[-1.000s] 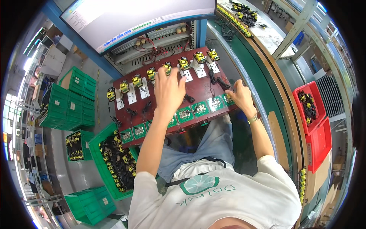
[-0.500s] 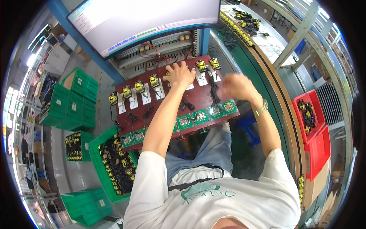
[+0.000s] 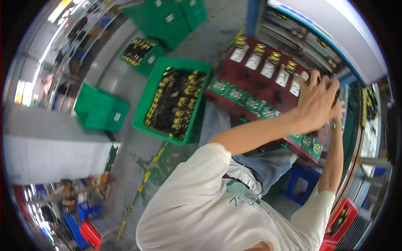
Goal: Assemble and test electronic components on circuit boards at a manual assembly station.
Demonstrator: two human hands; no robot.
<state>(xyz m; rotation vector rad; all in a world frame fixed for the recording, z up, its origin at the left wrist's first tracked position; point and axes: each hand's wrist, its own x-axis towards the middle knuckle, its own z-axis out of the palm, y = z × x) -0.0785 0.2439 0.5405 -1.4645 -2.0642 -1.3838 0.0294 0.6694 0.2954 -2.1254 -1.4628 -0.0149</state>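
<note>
Over the right part of the dark red test bench (image 3: 284,109), my left hand (image 3: 314,100) reaches with bent fingers spread apart. Its fingertips are at the row of small yellow-and-black circuit boards (image 3: 274,58), which lie by white strips (image 3: 267,69). Whatever is under those fingers is hidden. Close behind it is my right hand (image 3: 336,111), partly covered by the left and blurred, so its grip does not show. Green circuit boards (image 3: 253,102) with round metal contacts line the bench's near edge.
A green crate (image 3: 140,121) full of black-and-yellow parts stands left of the bench. Further left are a smaller filled crate (image 3: 153,60) and another green crate (image 3: 100,109). The monitor (image 3: 335,37) overhangs the back; a blue stool (image 3: 299,184) stands at lower right.
The view has swung left, so the bench now appears further right and more floor shows. My left hand has shifted toward the row's right end. My right hand has come in close to it.
</note>
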